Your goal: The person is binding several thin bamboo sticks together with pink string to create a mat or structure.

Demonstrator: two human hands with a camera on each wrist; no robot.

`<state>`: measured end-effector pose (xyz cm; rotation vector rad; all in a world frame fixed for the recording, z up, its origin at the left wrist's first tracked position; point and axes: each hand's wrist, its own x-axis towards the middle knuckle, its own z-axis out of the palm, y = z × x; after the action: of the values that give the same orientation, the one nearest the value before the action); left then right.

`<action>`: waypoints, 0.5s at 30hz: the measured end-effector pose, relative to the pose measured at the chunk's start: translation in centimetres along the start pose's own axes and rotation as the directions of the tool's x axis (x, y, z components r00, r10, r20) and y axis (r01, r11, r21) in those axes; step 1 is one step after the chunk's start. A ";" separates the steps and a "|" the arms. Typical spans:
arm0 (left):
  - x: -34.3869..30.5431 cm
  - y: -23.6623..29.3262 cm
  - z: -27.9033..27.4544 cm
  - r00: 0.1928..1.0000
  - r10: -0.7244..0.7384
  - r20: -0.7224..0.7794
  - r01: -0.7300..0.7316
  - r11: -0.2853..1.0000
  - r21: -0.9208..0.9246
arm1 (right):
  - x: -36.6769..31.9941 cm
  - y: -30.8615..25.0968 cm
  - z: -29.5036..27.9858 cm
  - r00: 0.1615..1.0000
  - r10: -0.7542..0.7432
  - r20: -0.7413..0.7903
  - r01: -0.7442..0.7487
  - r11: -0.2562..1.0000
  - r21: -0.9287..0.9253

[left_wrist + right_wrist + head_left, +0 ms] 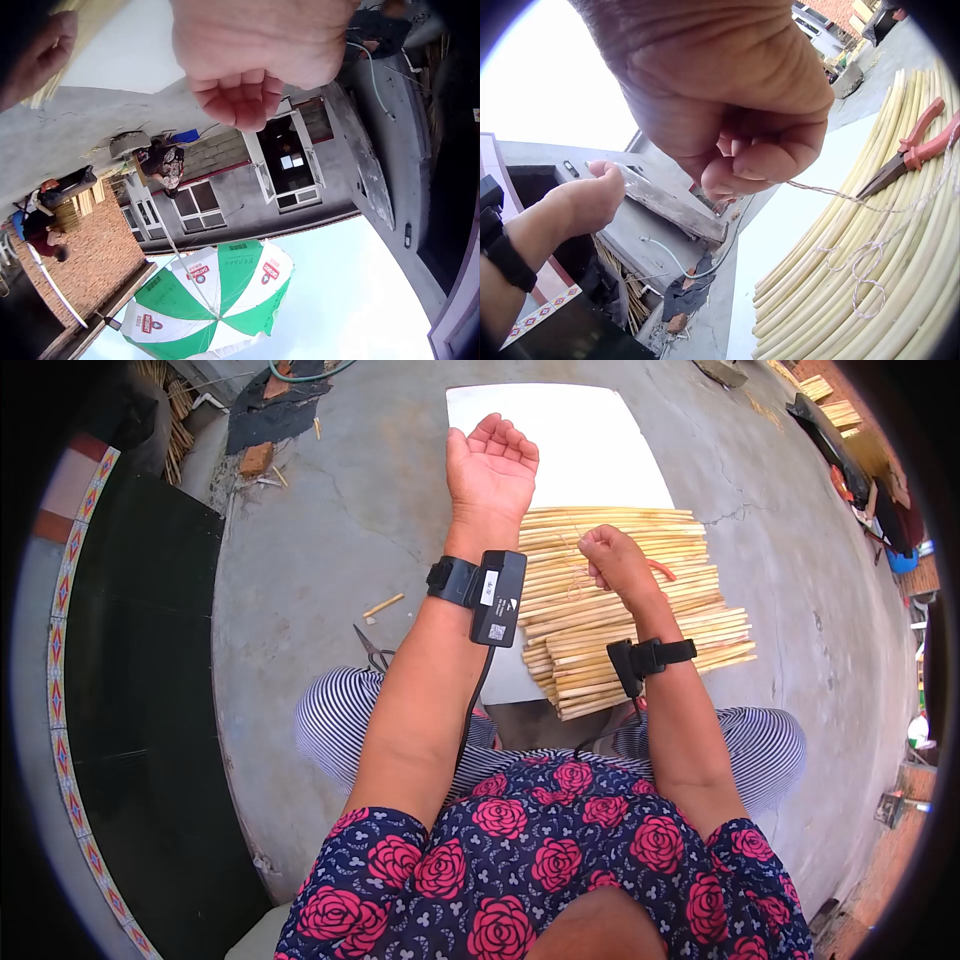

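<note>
My right hand hovers over a stack of pale bamboo sticks and pinches a thin twine between thumb and forefinger. The twine runs down to loops lying on the sticks. Red-handled pliers lie on the stack just beyond that hand. My left hand is raised palm up, left of and beyond the stack, fingers curled into the palm. I see nothing in it.
A white sheet lies on the concrete floor beyond the sticks. Scissors rest by my left knee, with a short stick piece near them. A dark tiled step borders the left. Rubble and a hose lie far left.
</note>
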<state>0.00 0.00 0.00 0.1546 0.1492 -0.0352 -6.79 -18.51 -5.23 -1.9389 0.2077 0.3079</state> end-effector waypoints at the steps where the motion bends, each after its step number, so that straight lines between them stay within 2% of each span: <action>1: 0.0 -0.2 -0.2 1.000 0.019 -0.024 -0.019 1.000 -0.009 | -0.3 -0.5 0.1 1.000 -0.009 0.007 0.009 1.000 0.022; 5: -3.6 -0.1 -1.1 0.992 0.065 -0.110 -0.067 0.998 -0.016 | -5.1 -0.9 0.8 0.997 -0.062 0.040 0.057 0.993 0.104; 6: -3.6 -0.3 -0.5 0.982 0.070 -0.174 -0.074 0.997 -0.018 | -5.8 -2.1 0.0 0.998 -0.023 0.057 0.018 0.997 0.074; 10: -4.9 -0.9 -0.4 0.981 0.079 -0.177 -0.079 0.997 0.006 | -7.4 -2.9 -1.1 0.992 -0.094 0.085 0.075 0.977 0.198; 13: -5.8 -1.3 -1.2 0.980 0.085 -0.181 -0.077 0.996 0.051 | -9.6 -3.1 -2.0 0.985 -0.117 0.126 0.092 0.978 0.188; 15: -6.0 -1.2 -1.6 0.973 0.093 -0.213 -0.075 0.993 0.091 | -10.8 -2.6 -2.9 0.994 -0.090 0.067 0.078 0.982 0.173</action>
<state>-6.26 -0.77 -0.81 0.2468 0.3597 0.0609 -15.96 -20.22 1.39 -1.7591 0.0991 0.2966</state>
